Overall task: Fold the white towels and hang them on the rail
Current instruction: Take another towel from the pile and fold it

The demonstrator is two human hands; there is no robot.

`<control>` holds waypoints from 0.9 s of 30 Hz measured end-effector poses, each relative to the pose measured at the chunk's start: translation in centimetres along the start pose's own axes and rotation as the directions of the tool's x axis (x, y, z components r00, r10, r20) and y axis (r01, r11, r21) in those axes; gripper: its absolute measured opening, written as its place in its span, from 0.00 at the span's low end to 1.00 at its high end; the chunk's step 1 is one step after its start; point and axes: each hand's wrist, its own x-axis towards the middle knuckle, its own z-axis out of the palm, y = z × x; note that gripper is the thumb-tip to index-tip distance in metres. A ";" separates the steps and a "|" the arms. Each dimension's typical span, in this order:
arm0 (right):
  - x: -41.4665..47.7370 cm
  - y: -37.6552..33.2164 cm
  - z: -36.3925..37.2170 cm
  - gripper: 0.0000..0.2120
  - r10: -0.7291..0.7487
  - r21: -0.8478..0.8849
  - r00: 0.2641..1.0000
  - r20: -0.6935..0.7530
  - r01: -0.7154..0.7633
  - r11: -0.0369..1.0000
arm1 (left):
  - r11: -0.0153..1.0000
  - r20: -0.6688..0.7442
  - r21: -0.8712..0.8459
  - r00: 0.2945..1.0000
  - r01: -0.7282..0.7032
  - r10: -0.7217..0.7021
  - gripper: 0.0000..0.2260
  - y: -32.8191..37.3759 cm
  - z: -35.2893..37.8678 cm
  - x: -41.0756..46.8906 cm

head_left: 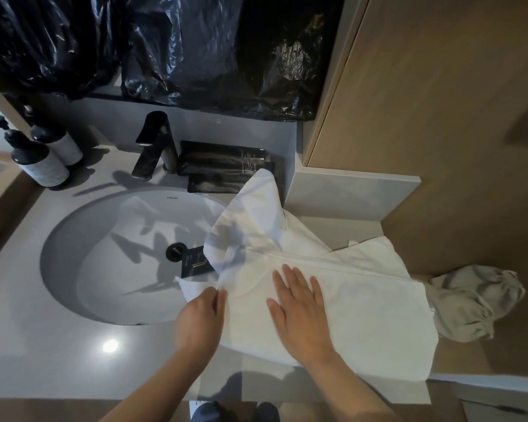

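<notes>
A white towel (363, 303) lies spread on the right part of the grey counter (28, 354), with one end raised and draped over the sink's right rim. My right hand (299, 309) presses flat on the towel's middle, fingers straight. My left hand (200, 318) pinches the towel's left edge between thumb and fingers at the sink's rim. No rail is in view.
A round white sink (110, 263) with a black drain and a dark packet inside sits left. A black faucet (156, 144), two pump bottles (40, 161) and dark packets (223, 159) stand behind it. Crumpled beige cloth (473, 303) lies at right. Black plastic (165, 47) hangs above.
</notes>
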 end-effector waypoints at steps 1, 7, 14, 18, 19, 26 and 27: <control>-0.1 -0.1 0.0 0.30 -0.011 0.009 1.000 0.011 0.011 1.000 | 1.000 -0.003 0.016 1.000 0.001 -0.001 0.18 0.1 0.1 0.0; -0.2 -2.2 0.5 0.28 -0.017 -0.005 0.999 0.035 0.017 1.000 | 0.999 0.035 0.035 0.999 0.002 -0.004 0.16 0.0 -0.1 0.6; 0.8 -2.3 0.8 0.31 -0.004 -0.050 0.999 0.035 0.005 0.999 | 0.998 0.128 -0.002 0.990 0.068 -0.067 0.17 -0.1 -0.8 1.8; 0.8 -2.0 1.1 0.30 -0.027 -0.055 0.999 0.030 0.028 0.998 | 0.993 0.151 -0.112 0.988 0.031 -0.014 0.19 1.7 -1.3 4.3; 0.8 -1.9 1.2 0.30 -0.031 -0.050 0.999 0.028 0.032 0.998 | 0.985 0.156 -0.171 0.988 0.032 -0.005 0.19 2.3 -1.2 5.0; -0.1 -0.5 0.9 0.30 0.008 -0.039 1.000 -0.008 -0.008 0.999 | 0.963 0.122 -0.222 0.984 0.152 -0.128 0.14 3.0 0.3 6.7; -0.4 0.0 0.8 0.30 0.042 -0.053 0.999 -0.015 -0.042 0.998 | 0.965 0.117 -0.213 0.985 0.151 -0.129 0.13 3.0 0.5 6.6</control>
